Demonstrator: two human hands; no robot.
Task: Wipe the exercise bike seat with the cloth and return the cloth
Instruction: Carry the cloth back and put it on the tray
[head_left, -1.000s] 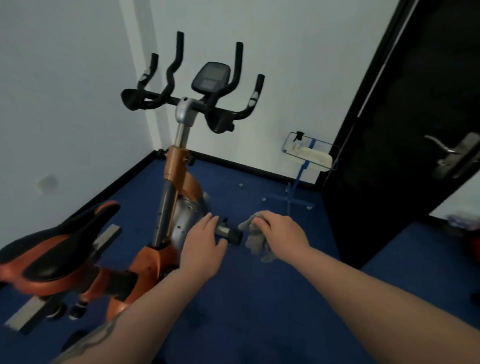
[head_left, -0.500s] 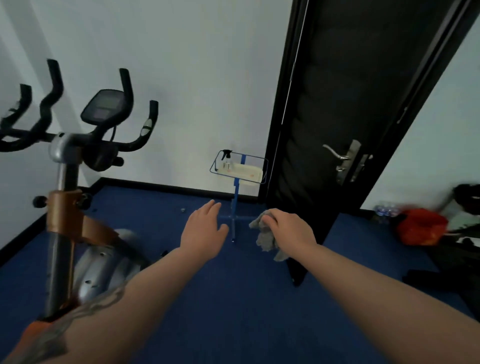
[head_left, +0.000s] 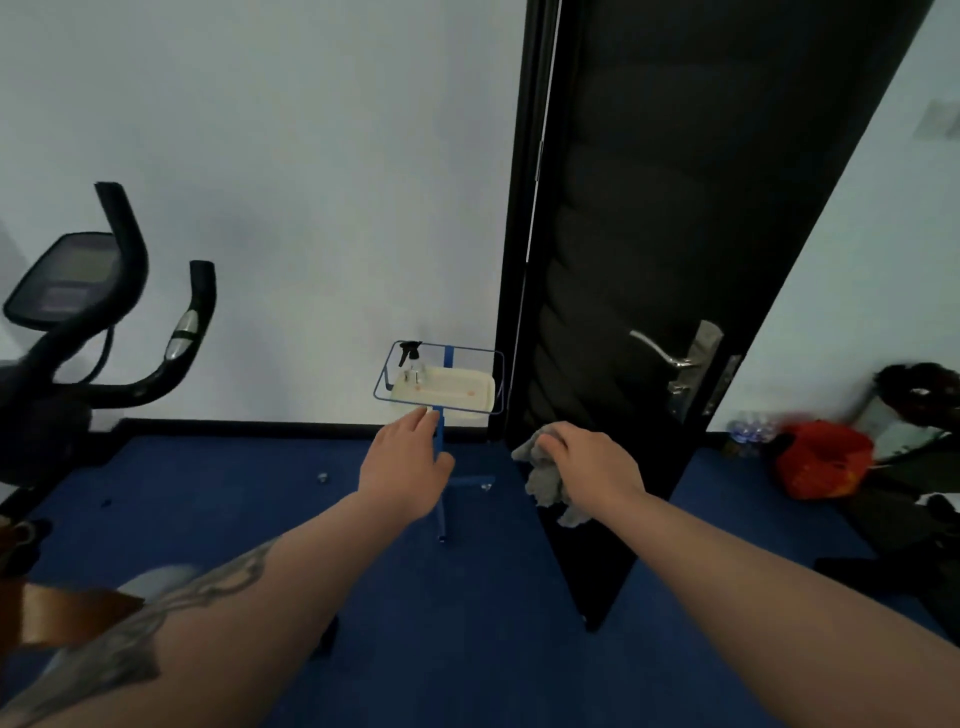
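The grey cloth (head_left: 543, 475) is seen bunched just right of the frame's centre, gripped from above by the right hand (head_left: 592, 462), with its loose end hanging below the fingers. The left hand (head_left: 408, 462) is held out empty at the centre, fingers extended and loosely together, palm down. Beyond both hands, in the middle of the frame, a blue wire stand (head_left: 441, 441) is seen against the white wall, carrying a pale tray (head_left: 452, 392) and a small spray bottle (head_left: 412, 358). Only the handlebars and console of the exercise bike (head_left: 78, 322) remain at the left edge; the seat is out of view.

The wiping is judged finished, since the bike has been turned away from; the return of the cloth is left, and the stand's tray is presumed to be its place.

Compared with the frame half a second earlier, the bike has slid further left, the stand has come nearer and more central, and both arms are kept extended, the cloth unchanged in its grip.
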